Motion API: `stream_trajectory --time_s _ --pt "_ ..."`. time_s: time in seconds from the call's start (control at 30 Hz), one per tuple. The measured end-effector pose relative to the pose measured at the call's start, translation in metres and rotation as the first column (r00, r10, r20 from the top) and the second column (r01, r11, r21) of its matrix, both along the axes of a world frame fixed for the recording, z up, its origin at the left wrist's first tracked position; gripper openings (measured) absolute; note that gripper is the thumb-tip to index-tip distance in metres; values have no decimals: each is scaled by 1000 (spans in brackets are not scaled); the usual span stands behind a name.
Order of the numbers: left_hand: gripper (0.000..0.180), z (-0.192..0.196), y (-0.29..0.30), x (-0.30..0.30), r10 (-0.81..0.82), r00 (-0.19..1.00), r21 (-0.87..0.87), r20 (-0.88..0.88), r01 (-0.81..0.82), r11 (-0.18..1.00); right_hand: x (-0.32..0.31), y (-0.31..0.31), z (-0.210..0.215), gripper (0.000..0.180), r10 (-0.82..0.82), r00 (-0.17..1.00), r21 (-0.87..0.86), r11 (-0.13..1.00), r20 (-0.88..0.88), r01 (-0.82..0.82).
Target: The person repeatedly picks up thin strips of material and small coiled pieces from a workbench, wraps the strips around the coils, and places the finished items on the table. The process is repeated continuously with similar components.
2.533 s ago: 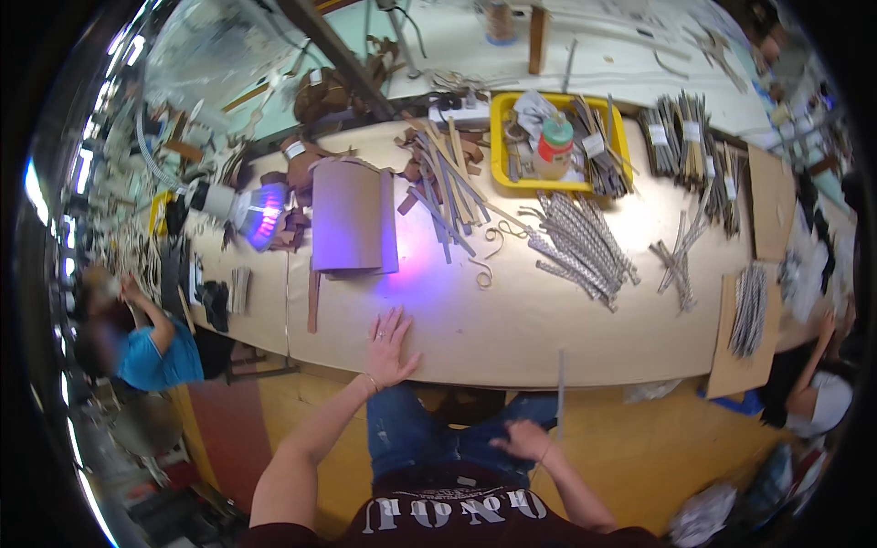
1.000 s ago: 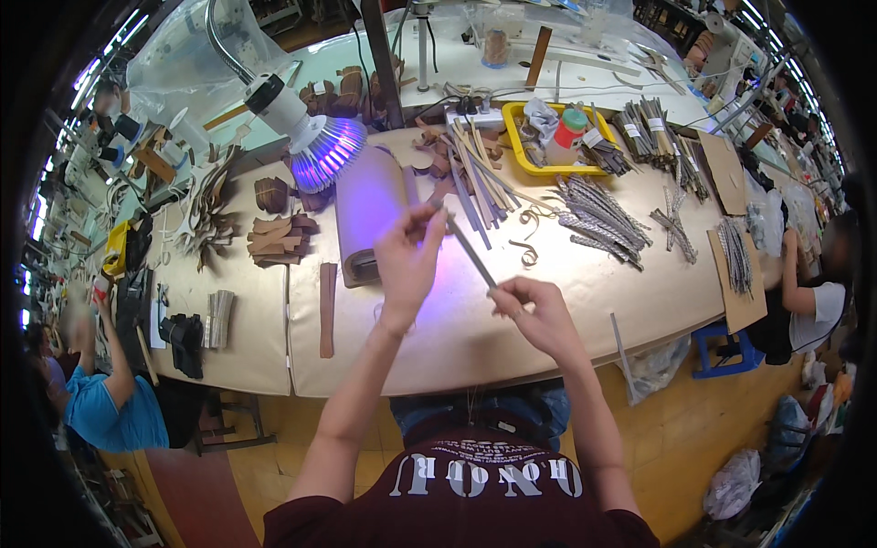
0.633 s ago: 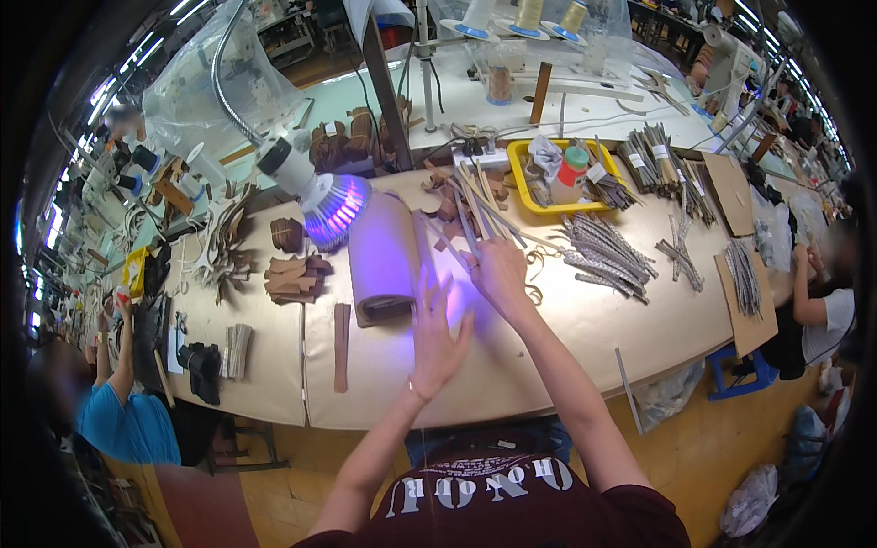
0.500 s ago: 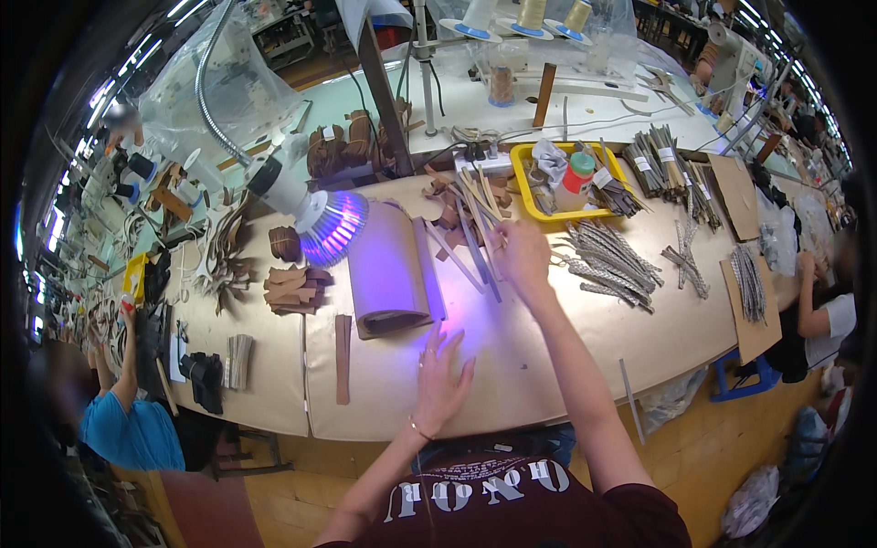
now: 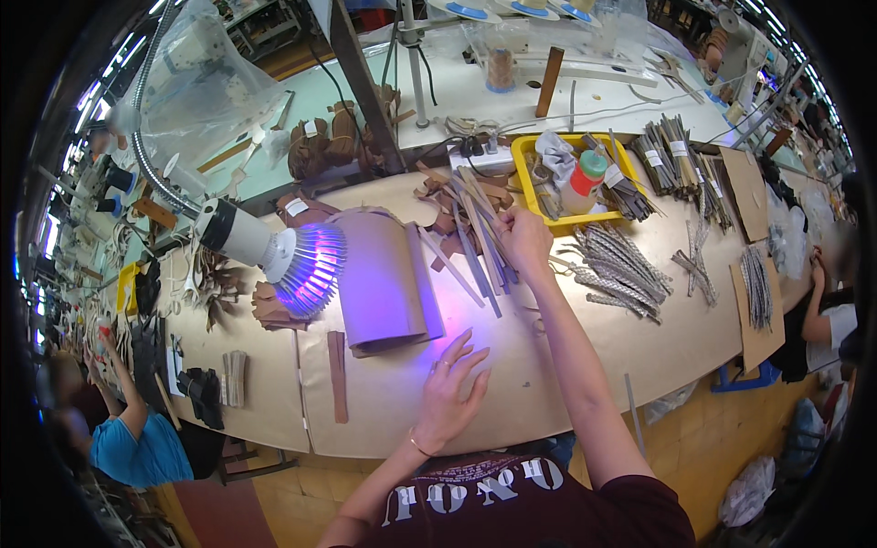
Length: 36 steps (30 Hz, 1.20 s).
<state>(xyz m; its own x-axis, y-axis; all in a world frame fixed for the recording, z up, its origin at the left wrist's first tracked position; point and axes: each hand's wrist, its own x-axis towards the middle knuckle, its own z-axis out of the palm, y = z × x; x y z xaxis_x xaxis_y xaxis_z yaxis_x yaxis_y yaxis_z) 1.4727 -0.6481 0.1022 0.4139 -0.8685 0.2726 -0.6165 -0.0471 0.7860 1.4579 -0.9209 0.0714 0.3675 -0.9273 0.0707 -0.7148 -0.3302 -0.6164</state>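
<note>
Sorting through strips appears to be the step in hand, with clock positions read around the person's left hand [image 5: 446, 399]. This hand hovers over the near part of the tabletop [image 5: 539, 388], fingers loosely spread and nothing in its grasp. At one o'clock the right hand [image 5: 526, 239] reaches to the loose pile of narrow grey and tan strips [image 5: 475, 260], which lies at twelve o'clock; its fingers curl at the pile's right edge, but whether they pinch a strip cannot be told. At eleven o'clock lies a curved brown sheet [image 5: 379, 274], lit violet by the lamp [image 5: 309, 269] just beyond it toward ten o'clock. The yellow tray [image 5: 585, 219] stands at one o'clock, behind the right hand, and the braided strips [image 5: 623, 274] lie at two o'clock. The next move would seem to call for a fingertip pinch on one strip, drawn clear without dragging its crossed neighbours.
</note>
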Motion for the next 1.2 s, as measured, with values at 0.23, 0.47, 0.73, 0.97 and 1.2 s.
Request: stream_trajectory --time_s 0.23,0.47,0.73,0.97,1.2 --pt "30 17 -25 18 13 997 -81 72 -7 997 -13 6 29 16 -86 988 -66 993 126 95" --pt "33 46 -68 35 68 779 -262 -624 -290 920 -73 55 73 16 98 803 437 797 588 -417" --pt "23 57 -68 9 26 759 -301 -651 -289 909 -132 116 90 15 99 852 611 655 514 -445" --pt "29 59 -46 6 247 943 -510 222 -103 854 -139 148 119 11 131 721 290 855 681 -430" --pt "34 57 -23 10 146 882 -430 448 70 900 -125 163 135 7 82 667 362 788 740 -499"
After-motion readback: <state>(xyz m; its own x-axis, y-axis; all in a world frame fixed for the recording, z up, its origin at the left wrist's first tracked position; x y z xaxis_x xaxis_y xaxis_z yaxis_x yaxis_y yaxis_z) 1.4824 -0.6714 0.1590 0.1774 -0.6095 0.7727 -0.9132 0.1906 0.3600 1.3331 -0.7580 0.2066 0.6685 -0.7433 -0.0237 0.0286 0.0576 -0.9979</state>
